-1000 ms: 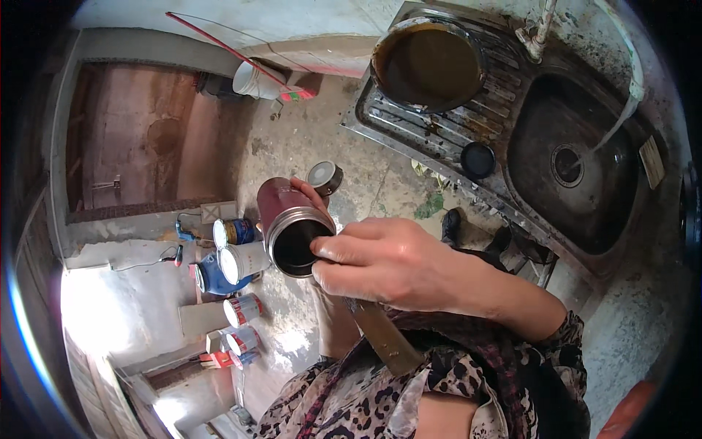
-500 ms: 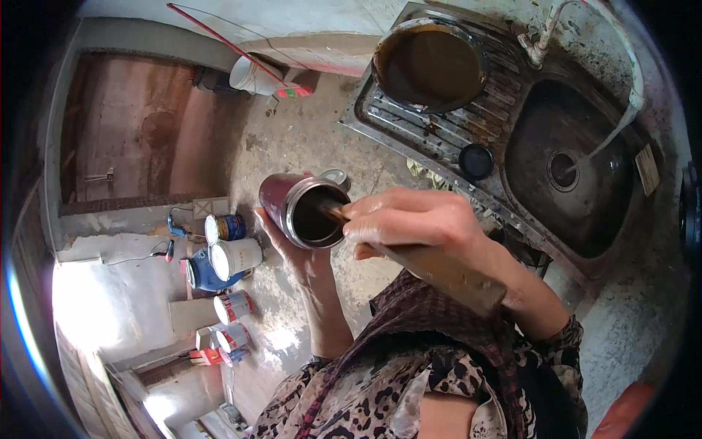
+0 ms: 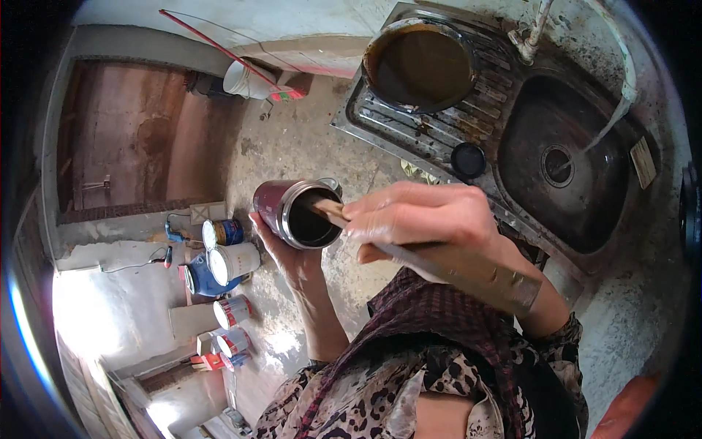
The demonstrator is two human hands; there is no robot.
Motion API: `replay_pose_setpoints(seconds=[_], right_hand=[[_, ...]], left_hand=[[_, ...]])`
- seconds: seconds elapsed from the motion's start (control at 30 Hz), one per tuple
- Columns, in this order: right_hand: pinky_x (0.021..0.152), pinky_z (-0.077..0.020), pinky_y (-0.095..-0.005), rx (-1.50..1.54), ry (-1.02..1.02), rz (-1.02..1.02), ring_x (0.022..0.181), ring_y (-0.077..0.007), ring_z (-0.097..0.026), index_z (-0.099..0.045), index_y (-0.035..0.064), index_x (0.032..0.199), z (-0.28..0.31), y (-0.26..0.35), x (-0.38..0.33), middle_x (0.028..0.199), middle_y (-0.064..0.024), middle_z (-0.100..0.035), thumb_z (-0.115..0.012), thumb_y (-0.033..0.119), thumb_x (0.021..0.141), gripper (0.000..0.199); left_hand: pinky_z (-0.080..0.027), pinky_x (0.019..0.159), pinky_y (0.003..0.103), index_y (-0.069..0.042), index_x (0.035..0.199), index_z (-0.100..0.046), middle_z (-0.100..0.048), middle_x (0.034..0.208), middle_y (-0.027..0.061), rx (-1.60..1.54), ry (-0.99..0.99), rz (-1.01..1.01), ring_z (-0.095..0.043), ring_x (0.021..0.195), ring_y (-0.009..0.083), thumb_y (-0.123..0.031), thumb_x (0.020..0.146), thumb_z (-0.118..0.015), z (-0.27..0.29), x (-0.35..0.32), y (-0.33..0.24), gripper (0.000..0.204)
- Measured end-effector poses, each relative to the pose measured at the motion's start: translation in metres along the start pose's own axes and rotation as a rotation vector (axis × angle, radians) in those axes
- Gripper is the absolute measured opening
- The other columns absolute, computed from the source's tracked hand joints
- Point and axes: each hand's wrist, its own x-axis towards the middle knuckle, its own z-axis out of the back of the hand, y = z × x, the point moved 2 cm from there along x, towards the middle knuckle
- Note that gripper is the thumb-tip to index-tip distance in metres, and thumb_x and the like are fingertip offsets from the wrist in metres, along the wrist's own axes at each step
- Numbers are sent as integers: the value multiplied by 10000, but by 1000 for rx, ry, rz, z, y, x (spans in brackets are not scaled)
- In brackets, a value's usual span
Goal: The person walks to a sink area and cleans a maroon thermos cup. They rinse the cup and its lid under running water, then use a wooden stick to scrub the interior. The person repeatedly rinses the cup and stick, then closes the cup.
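My left hand [image 3: 292,260] is closed round a maroon insulated jar [image 3: 270,201] with a wide metal rim. The jar is tilted, its dark mouth turned to the right. My right hand [image 3: 424,219] grips a flat wooden-handled tool [image 3: 497,282] whose exact kind I cannot make out. Its narrow wooden handle end reaches into the jar's mouth. The broad, wet-looking brownish end sticks out below my right hand, over the forearm. How deep the handle reaches inside is hidden.
Right of me is a stained metal sink [image 3: 534,117], where water runs from a hose [image 3: 610,128]. A large pan [image 3: 420,69] of brown liquid and a small black lid [image 3: 468,159] rest on its drainboard. Several buckets [image 3: 234,263] stand along the left; a white bucket [image 3: 248,80] stands farther off.
The tool has turned slightly in my right hand, its broad end swinging to the right. In the jar's mouth, its handle end now shows farther left. The left hand keeps hold of the jar.
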Motion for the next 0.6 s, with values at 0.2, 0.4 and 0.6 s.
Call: replay_pose_setpoints(seconds=[0.2,0.4,0.6], right_hand=[[661,-520,-351,1,162,-54,814,-297,-622,-567,52,965,-4,-1,-8,947,-108,-609,-552,-21,728,248],[641,-523,-352,-34,101,53,806,-294,-622,-550,50,923,-8,2,-6,970,-106,-600,-567,-50,704,241],[633,-524,-349,4,44,31,793,-288,-620,-546,59,903,-4,15,-3,964,-100,-594,-575,-50,687,243]], left_hand=[[-417,953,495,-29,1246,-440,-501,1210,208,117,14,-52,-500,1112,329,-522,802,-571,-3,-1,2,676],[-434,936,492,-40,1257,-430,-432,1269,214,93,94,-13,-479,1127,337,-522,808,-567,-5,-1,7,672],[-424,948,495,-28,1278,-407,-451,1254,210,98,35,-17,-484,1125,334,-535,805,-563,-1,-1,6,711]])
